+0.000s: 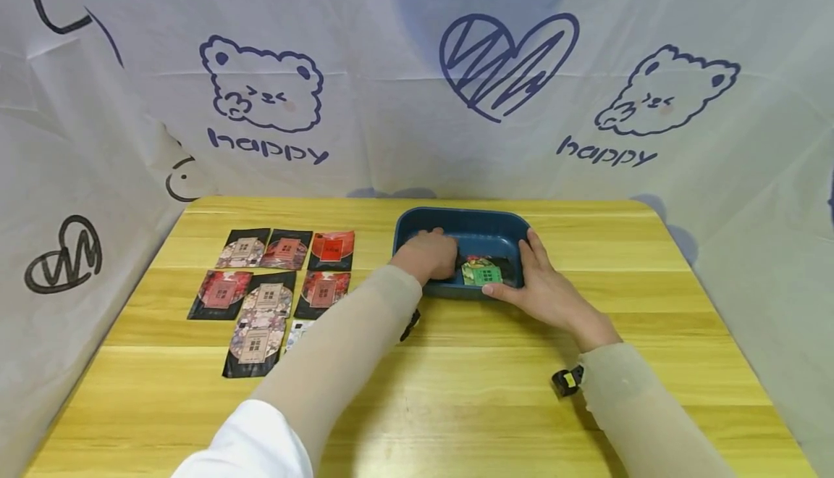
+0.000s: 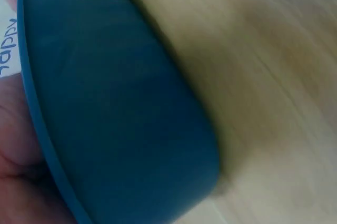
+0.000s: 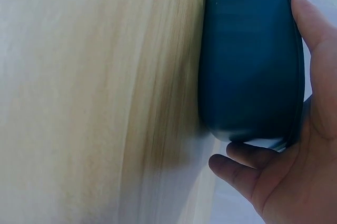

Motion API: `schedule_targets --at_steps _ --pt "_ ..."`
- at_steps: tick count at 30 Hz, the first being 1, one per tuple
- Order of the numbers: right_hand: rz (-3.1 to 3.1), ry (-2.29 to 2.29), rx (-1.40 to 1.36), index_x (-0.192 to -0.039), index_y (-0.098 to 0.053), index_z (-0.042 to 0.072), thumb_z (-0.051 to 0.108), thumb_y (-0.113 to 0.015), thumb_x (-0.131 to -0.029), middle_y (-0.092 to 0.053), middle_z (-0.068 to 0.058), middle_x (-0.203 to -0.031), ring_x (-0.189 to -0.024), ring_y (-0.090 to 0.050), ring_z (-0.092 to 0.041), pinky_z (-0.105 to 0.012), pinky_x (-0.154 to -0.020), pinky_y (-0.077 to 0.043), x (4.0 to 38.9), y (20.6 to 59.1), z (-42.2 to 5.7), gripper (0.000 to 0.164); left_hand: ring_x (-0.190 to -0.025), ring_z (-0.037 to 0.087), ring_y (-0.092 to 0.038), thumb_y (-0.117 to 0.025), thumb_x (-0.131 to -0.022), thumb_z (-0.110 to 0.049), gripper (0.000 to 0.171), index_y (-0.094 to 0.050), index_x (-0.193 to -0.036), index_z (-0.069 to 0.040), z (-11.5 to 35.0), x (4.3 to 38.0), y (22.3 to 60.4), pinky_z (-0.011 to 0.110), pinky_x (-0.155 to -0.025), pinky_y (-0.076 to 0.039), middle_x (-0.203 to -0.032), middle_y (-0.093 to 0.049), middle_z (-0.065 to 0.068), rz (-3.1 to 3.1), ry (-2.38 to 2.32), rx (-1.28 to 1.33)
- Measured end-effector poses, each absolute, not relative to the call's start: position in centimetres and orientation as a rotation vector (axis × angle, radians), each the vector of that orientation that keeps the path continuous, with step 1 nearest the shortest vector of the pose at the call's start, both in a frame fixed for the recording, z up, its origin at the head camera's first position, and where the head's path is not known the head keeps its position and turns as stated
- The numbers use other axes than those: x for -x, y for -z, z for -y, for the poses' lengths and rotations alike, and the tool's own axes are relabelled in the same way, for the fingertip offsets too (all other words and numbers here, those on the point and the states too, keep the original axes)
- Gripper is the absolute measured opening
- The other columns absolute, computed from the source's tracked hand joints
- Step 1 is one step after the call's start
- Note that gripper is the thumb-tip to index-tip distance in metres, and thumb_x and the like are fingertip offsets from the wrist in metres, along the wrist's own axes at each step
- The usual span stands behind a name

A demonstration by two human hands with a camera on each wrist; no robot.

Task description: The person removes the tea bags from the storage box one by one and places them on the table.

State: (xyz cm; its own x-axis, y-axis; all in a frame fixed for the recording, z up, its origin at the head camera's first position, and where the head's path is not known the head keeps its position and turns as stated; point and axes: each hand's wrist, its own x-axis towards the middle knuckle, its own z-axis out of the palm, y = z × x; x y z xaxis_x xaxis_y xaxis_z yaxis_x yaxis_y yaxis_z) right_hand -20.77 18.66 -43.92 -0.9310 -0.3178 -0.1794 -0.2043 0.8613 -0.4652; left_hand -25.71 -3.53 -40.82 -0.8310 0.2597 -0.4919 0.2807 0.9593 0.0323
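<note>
A dark blue rectangular plastic box (image 1: 478, 221) stands on the table. My left hand (image 1: 430, 255) reaches over its front rim into the left part, knuckles up. Its fingertips are hidden, and I cannot tell whether they hold anything. Beside this hand a green-labelled packet (image 1: 482, 272) lies in the box, with dark packaging around it. My right hand (image 1: 547, 291) grips the right end of the box, thumb at the front rim and fingers along the side. In the right wrist view the thumb (image 3: 310, 21) lies along the box's rim.
To the left, several flat black packets with red, pink and floral labels lie in rough rows, among them a red one (image 1: 331, 250) and a floral one (image 1: 254, 347). My left forearm partly covers a whitish packet (image 1: 296, 333). A white printed cloth (image 1: 391, 123) hangs behind the table.
</note>
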Motion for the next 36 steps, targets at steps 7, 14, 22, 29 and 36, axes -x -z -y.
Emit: schedule_targets --at_steps 7,14,22,29,36 --pt "-2.789 0.653 0.401 -0.167 -0.003 -0.006 0.084 -0.056 -0.090 0.018 -0.017 -0.176 -0.154 -0.028 -0.054 -0.065 -0.119 -0.037 20.9 43.8 -18.7 0.129 -0.152 0.041 -0.037 -0.064 -0.105 -0.045 0.083 -0.024 -0.169 -0.010 4.4 25.8 40.5 0.051 -0.124 -0.036 -0.167 -0.034 0.023 -2.607 -0.007 -0.405" --pt "-2.791 0.658 0.403 -0.167 -0.003 -0.005 0.084 -0.056 -0.089 0.018 -0.016 -0.176 -0.153 -0.030 -0.054 -0.065 -0.118 -0.039 20.9 43.9 -18.6 0.130 -0.146 0.037 -0.045 -0.068 -0.102 -0.049 0.084 -0.031 -0.164 -0.006 4.3 25.5 40.4 0.047 -0.122 -0.039 -0.158 -0.046 0.020 -2.626 0.021 -0.365" --pt "-2.788 0.655 0.403 -0.167 -0.003 -0.006 0.084 -0.055 -0.090 0.018 -0.017 -0.176 -0.152 -0.032 -0.054 -0.065 -0.117 -0.040 20.9 43.8 -18.5 0.129 -0.151 0.037 -0.038 -0.071 -0.100 -0.045 0.089 -0.022 -0.169 -0.016 4.2 25.5 40.2 0.049 -0.119 -0.042 -0.168 -0.030 0.018 -2.651 -0.059 -0.330" --pt "-2.790 0.653 0.398 -0.167 -0.003 -0.006 0.084 -0.056 -0.090 0.018 -0.017 -0.176 -0.152 -0.030 -0.055 -0.066 -0.117 -0.038 20.9 43.8 -18.6 0.129 -0.157 0.037 -0.028 -0.074 -0.097 -0.046 0.100 -0.015 -0.169 -0.009 4.6 25.5 39.6 0.049 -0.126 -0.034 -0.171 -0.024 0.019 -2.686 -0.041 -0.458" --pt "-2.789 0.643 0.404 -0.167 -0.003 -0.006 0.084 -0.055 -0.090 0.019 -0.017 -0.176 -0.153 -0.029 -0.055 -0.066 -0.117 -0.038 20.9 43.9 -18.6 0.129 -0.155 0.036 -0.030 -0.073 -0.096 -0.051 0.102 -0.017 -0.168 -0.006 5.3 25.1 39.1 0.049 -0.124 -0.037 -0.169 -0.026 0.017 -2.723 0.051 -0.574"
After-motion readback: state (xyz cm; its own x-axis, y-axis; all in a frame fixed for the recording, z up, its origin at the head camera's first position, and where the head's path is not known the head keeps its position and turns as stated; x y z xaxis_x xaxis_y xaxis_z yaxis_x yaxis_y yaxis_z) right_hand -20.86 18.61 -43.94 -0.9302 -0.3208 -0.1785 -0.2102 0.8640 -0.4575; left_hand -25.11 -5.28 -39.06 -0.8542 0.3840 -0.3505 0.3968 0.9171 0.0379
